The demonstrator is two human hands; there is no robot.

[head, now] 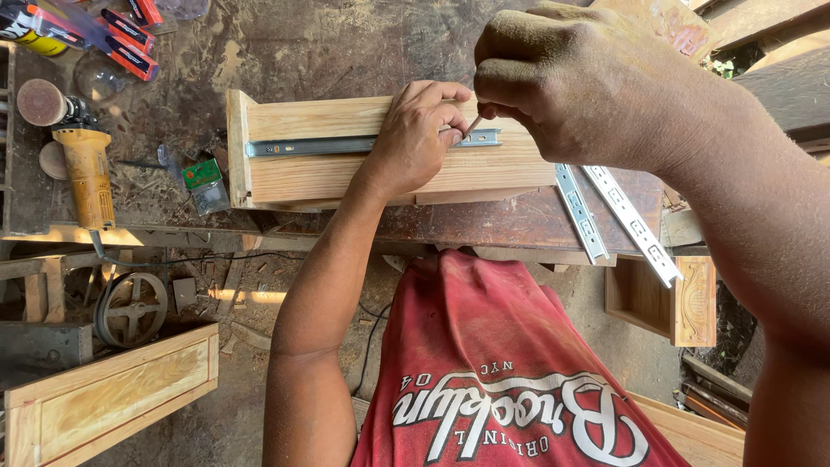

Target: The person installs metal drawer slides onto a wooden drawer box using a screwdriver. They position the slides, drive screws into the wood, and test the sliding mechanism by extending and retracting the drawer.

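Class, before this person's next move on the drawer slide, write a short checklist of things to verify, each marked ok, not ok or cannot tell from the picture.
1. Left hand presses the metal slide against the wooden drawer side: ok.
2. Slide lies along the length of the board: ok.
3. Right hand holds a thin pencil-like tool with its tip at the slide: ok.
4. Tip sits on a screw hole: cannot tell, fingers hide it.
5. Drawer rests fully on the workbench: ok.
6. Spare slides overhang the bench edge: not ok.

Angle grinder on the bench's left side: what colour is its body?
Yellow. The angle grinder shows plainly in the head view, left of the wooden drawer.
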